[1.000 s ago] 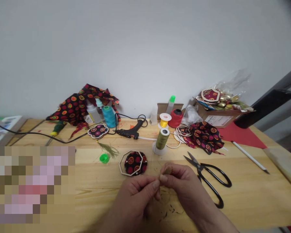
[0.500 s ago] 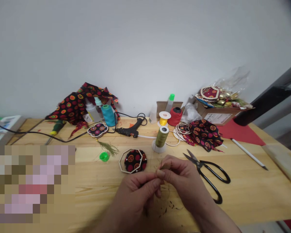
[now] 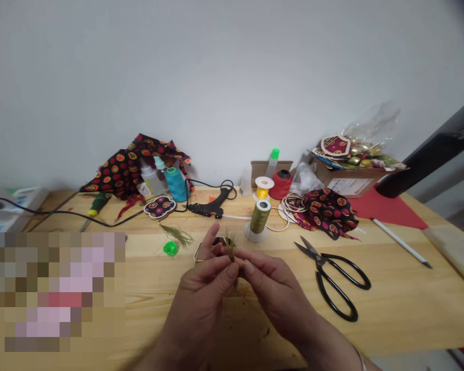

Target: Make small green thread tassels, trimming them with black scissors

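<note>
A small bundle of olive-green thread [image 3: 230,243] stands up between my pinched fingertips, its loose ends fanned out at the top. My left hand [image 3: 203,293] grips it with thumb and index finger while another finger sticks out. From the right, my right hand [image 3: 278,288] pinches the same bundle at its middle. Behind my left hand lies an octagonal wooden frame [image 3: 196,252] with a patterned fabric piece, mostly covered. An olive thread spool [image 3: 260,217] stands just beyond my fingers. Black-handled scissors [image 3: 320,260] lie with blades apart to the right of my right hand.
At the back are a glue gun [image 3: 212,206], a blue thread cone [image 3: 177,184], a red thread cone [image 3: 281,184] and patterned cloth [image 3: 116,167]. A green cap [image 3: 170,249] sits left, below a tasselled ornament [image 3: 160,207]. A white pencil [image 3: 402,242] lies right.
Both hands have moved left with the thread bundle, now in front of the octagonal frame. The bundle has turned upright, and a left finger has stretched out. The view has shifted slightly.
</note>
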Action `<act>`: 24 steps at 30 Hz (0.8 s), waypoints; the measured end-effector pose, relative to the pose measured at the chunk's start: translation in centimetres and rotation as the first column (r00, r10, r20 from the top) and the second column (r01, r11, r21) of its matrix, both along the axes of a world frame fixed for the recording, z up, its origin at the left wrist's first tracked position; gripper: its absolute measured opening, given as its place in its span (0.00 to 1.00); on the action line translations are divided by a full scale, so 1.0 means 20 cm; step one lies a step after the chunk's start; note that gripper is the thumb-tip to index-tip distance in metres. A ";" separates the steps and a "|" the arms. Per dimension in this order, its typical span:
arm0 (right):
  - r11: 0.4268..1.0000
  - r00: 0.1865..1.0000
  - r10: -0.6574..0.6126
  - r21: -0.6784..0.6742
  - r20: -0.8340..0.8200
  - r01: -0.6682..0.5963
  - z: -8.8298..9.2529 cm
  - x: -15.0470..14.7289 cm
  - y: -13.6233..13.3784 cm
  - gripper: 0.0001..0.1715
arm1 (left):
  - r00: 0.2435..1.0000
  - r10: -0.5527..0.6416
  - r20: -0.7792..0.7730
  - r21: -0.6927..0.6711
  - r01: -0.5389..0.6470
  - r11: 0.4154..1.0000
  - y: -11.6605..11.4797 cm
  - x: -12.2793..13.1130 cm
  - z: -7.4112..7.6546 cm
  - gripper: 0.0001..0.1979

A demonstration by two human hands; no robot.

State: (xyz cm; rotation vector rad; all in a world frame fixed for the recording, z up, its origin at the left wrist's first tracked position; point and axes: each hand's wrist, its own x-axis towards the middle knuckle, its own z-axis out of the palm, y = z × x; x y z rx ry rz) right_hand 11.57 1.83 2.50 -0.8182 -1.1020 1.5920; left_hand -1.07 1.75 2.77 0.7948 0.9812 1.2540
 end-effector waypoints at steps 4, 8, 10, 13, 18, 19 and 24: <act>0.999 0.996 0.028 0.038 0.085 -0.031 0.02 -0.01 0.00 0.11 | 0.995 -0.005 0.098 -0.092 0.015 0.996 0.01 0.00 0.00 0.03; 0.999 0.980 -0.050 0.017 0.192 0.047 0.00 -0.01 -0.01 0.11 | 0.977 -0.009 0.213 -0.125 0.036 0.991 0.00 0.00 -0.02 0.03; 0.997 0.968 -0.079 0.027 0.237 0.075 0.00 -0.01 -0.01 0.12 | 0.967 0.000 0.256 -0.133 0.035 0.990 0.00 0.00 -0.02 0.03; 0.997 0.953 -0.078 0.023 0.292 0.074 -0.01 0.01 -0.02 0.13 | 0.944 0.016 0.330 -0.152 0.036 0.988 0.00 0.00 -0.02 0.08; 0.996 0.919 -0.089 0.034 0.383 0.083 -0.02 0.06 -0.02 0.16 | 0.921 0.061 0.384 -0.169 0.005 0.986 0.03 -0.01 0.00 0.16; 0.995 0.914 -0.095 0.034 0.395 0.088 -0.02 0.07 -0.02 0.16 | 0.919 0.064 0.388 -0.165 0.002 0.986 0.04 -0.02 0.00 0.16; 0.990 0.873 -0.125 -0.001 0.471 0.143 -0.04 0.11 -0.03 0.17 | 0.893 0.109 0.438 -0.155 -0.044 0.987 0.06 -0.04 0.01 0.10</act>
